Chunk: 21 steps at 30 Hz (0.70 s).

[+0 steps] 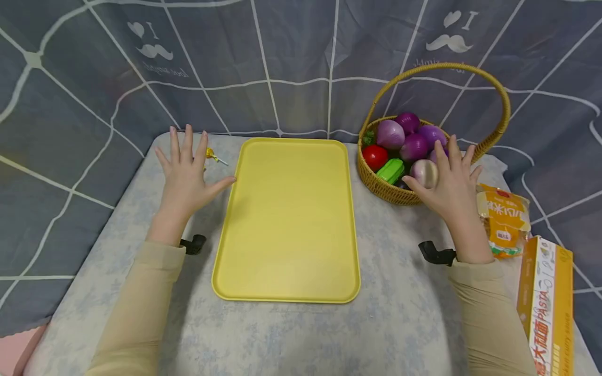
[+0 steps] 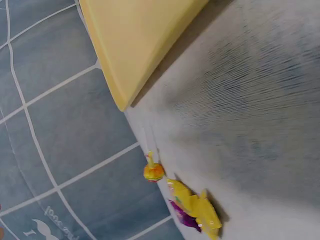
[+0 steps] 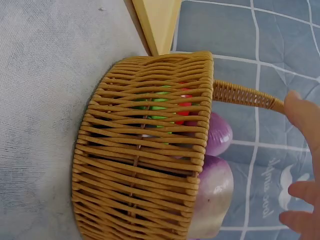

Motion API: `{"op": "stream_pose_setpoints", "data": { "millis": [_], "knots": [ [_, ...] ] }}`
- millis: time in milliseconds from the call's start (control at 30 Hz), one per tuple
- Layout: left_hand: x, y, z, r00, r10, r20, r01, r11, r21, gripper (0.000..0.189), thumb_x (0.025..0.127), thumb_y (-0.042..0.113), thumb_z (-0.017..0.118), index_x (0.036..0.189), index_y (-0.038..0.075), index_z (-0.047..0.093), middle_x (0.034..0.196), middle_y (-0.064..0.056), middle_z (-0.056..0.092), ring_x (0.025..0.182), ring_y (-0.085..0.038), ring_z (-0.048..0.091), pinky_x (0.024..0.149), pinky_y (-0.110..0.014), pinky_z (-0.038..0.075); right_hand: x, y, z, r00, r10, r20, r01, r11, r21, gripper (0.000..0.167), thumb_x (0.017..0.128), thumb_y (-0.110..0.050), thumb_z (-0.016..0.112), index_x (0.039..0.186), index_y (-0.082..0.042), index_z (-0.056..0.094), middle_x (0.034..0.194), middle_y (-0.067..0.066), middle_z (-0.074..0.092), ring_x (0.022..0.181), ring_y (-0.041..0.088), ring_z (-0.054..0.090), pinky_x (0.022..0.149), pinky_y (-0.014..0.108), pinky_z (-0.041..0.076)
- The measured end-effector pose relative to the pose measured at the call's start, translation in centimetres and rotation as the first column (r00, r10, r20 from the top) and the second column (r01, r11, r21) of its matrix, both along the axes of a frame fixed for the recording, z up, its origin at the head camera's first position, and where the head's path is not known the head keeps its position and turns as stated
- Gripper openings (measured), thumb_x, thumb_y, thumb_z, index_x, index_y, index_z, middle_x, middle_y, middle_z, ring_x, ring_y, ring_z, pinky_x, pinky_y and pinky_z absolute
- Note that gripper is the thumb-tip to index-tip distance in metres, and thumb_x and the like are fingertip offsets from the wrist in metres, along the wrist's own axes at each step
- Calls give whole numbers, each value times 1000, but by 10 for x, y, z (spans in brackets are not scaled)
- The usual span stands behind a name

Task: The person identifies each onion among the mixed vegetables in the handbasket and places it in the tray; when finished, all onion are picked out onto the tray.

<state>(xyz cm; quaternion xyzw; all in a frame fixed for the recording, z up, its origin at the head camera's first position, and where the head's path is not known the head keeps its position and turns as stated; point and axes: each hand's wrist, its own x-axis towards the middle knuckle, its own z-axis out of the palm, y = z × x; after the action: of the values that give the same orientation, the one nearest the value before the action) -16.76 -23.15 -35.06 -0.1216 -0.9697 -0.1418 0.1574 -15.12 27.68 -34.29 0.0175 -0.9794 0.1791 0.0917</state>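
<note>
My left hand [image 1: 183,175] is held with fingers spread, its thumb overlapping the left edge of a yellow tray [image 1: 287,219] in the head view. Beyond its fingers lies a lollipop [image 1: 213,155] in a yellow wrapper; the left wrist view also shows yellow and purple wrapped sweets [image 2: 202,212] beside the lollipop [image 2: 153,171]. My right hand [image 1: 451,188], fingers spread too, overlaps the front right of a wicker basket [image 1: 390,193]. The basket carries several purple onions [image 1: 414,147], a tomato [image 1: 374,157] and a bright green vegetable [image 1: 391,171]. Both hands hold nothing.
An orange food packet [image 1: 505,219] lies right of my right hand, and a pasta box [image 1: 545,308] stands nearer the right edge. The basket's tall handle [image 1: 503,99] arches upward. A grey-blue curtain [image 1: 301,62] with white lines hangs behind the table [image 1: 291,339].
</note>
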Motion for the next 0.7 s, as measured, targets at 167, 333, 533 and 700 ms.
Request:
{"op": "stream_pose_setpoints", "data": {
  "millis": [167,333,533,700],
  "knots": [
    [4,-6,-8,999,4,39,-5,1000,28,111,80,87,34,160,14,12,166,-14,-4,151,-39,-15,112,-73,-8,0,2,-3,1000,-29,9,30,999,-46,100,88,-64,57,159,-11,11,166,15,-2,147,51,-10,109,76,-4],
    [8,-12,-17,995,-6,100,-3,996,86,97,88,62,60,159,12,16,165,-19,2,152,-39,-10,113,-72,-5,0,3,-10,998,-58,-33,54,991,-119,95,88,-59,62,158,-9,22,165,18,10,149,48,7,113,71,10],
    [17,-18,-30,983,-51,177,19,984,178,86,92,53,61,156,8,26,161,-24,17,147,-48,11,112,-72,12,0,3,-19,991,-98,-88,81,981,-176,86,87,-50,69,152,-5,36,155,24,33,138,47,34,109,67,30],
    [23,-22,-33,920,-88,381,-17,964,266,81,95,47,59,157,7,24,161,-25,19,145,-50,17,112,-70,20,-1,1,-24,984,-163,-68,149,972,-182,83,88,-48,68,149,-1,38,143,29,42,129,48,40,104,65,34]
  ]
}}
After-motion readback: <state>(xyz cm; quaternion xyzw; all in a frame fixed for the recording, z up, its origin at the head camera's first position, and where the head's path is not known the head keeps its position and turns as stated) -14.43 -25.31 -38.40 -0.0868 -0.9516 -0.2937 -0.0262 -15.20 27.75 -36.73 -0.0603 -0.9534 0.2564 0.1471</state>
